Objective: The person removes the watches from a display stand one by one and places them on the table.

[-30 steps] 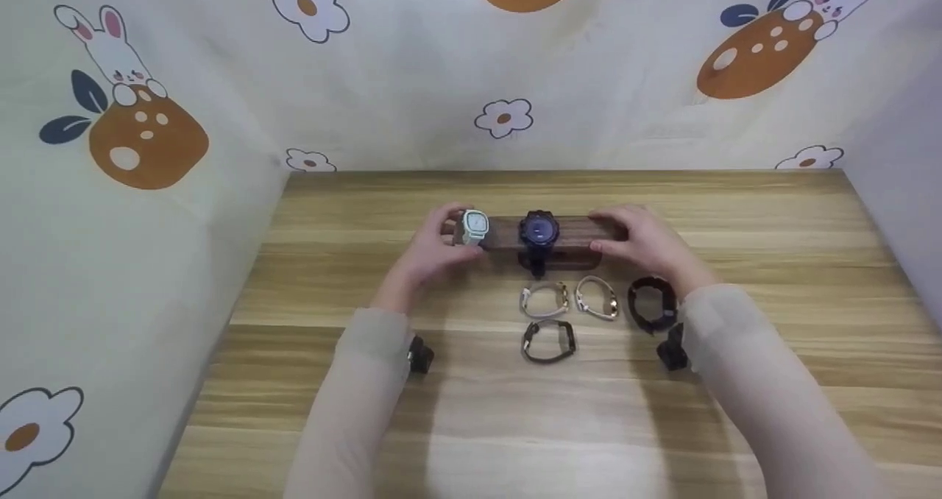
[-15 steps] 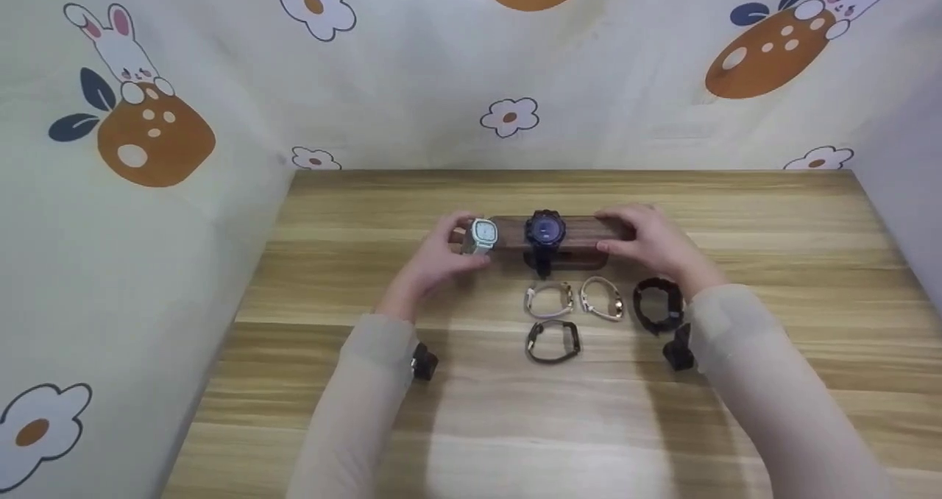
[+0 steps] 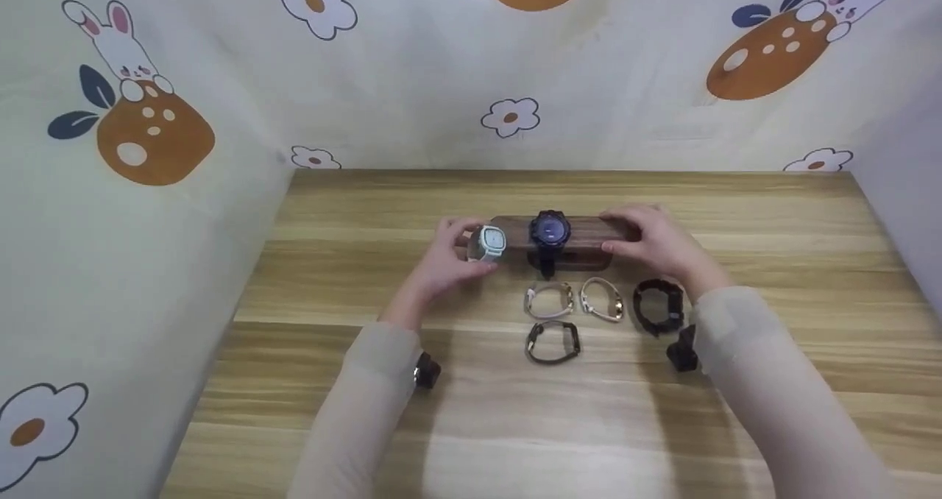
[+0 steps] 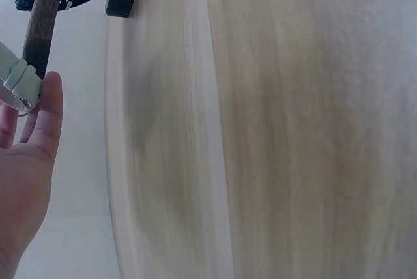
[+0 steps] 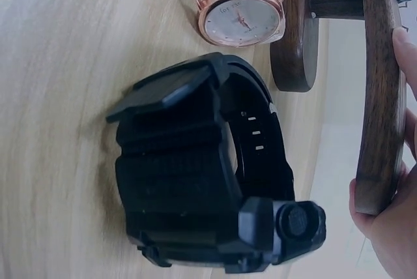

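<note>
A dark wooden watch stand (image 3: 589, 230) stands near the back of the table, its bar running left to right. My left hand (image 3: 447, 260) holds a mint-green watch (image 3: 493, 240) at the bar's left end, thumb in front and fingers behind. In the left wrist view the pale strap (image 4: 23, 85) goes round the bar beside my fingers. A black round-faced watch (image 3: 550, 229) hangs on the middle of the bar. My right hand (image 3: 653, 243) grips the bar's right end; in the right wrist view fingers and thumb are around the bar (image 5: 381, 96).
In front of the stand lie two light-strapped watches with gold-toned cases (image 3: 568, 298) (image 3: 617, 308), a slim black watch (image 3: 575, 339) and a chunky black watch (image 3: 675, 306), which looms large in the right wrist view. A patterned cloth (image 3: 412, 101) rises behind the table.
My left hand and the mint-green watch have shifted right and towards me, and the watch face now tilts. The stand and my right hand have slid slightly right.
</note>
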Motion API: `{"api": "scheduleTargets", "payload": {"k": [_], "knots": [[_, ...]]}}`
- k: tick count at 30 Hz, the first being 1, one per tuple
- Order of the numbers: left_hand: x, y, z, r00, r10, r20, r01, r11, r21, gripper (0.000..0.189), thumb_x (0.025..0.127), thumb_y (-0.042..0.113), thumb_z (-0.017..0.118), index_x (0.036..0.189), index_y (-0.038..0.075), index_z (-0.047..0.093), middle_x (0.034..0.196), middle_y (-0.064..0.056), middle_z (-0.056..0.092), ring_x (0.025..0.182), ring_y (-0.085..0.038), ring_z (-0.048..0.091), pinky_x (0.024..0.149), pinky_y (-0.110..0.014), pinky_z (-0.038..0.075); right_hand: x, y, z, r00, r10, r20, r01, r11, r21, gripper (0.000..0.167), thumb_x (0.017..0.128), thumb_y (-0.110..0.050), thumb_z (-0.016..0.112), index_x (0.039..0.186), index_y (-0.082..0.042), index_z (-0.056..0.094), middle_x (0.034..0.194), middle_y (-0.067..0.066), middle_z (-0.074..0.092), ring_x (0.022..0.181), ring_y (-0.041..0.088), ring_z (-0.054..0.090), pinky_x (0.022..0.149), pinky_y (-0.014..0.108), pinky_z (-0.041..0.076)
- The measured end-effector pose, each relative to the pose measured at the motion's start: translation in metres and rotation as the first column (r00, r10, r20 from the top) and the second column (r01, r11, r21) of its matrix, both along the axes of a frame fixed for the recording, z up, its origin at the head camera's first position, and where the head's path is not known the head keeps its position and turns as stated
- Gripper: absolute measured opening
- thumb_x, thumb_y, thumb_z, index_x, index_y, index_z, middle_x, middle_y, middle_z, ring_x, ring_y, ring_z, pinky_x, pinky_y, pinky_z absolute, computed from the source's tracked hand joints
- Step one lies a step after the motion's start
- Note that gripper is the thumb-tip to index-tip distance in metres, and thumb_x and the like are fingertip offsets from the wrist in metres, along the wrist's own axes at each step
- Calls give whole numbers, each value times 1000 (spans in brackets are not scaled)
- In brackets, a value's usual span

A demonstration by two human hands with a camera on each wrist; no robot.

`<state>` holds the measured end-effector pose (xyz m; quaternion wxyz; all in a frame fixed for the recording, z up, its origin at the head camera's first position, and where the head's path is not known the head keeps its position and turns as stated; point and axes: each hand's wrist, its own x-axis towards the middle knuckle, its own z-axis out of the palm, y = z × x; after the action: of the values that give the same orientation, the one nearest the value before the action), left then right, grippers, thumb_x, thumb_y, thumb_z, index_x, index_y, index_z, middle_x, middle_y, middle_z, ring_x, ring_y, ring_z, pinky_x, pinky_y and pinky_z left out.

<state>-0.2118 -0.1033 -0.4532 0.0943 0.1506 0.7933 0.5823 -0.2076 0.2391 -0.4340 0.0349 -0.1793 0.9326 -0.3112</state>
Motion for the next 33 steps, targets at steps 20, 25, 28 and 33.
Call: {"api": "scheduleTargets", "payload": {"k": [20,25,28,33], "knots": [[11,19,6,988,-148,-41,150,988,45,61,69,1,77,124,10,53,122,-15,39,110,-37,46,90,-46,47,0,10,-1,1000,-21,19,21,1000,-7,59,82,-39,70,130,-9,54,129,18,53,115,37,44,101,55,28],[18,29,14,979,-202,-39,200,979,-43,60,70,5,77,124,13,53,122,-10,42,110,-28,46,92,-43,45,0,9,0,1000,-21,-3,21,1000,-3,59,82,-39,70,129,-7,54,128,19,54,116,37,46,101,55,28],[21,35,14,974,-223,-35,220,972,-78,60,70,7,77,124,14,54,122,-7,42,110,-24,45,93,-39,43,1,9,0,1000,-17,-19,17,1000,2,57,82,-38,70,128,-7,55,127,19,55,115,37,46,100,54,28],[25,44,7,966,-254,-42,250,965,-80,62,69,8,78,126,14,53,120,-7,42,110,-24,46,95,-38,42,1,9,1,1000,-11,-25,11,1000,5,56,81,-36,71,128,-8,55,127,18,55,113,36,47,99,53,29]]}}
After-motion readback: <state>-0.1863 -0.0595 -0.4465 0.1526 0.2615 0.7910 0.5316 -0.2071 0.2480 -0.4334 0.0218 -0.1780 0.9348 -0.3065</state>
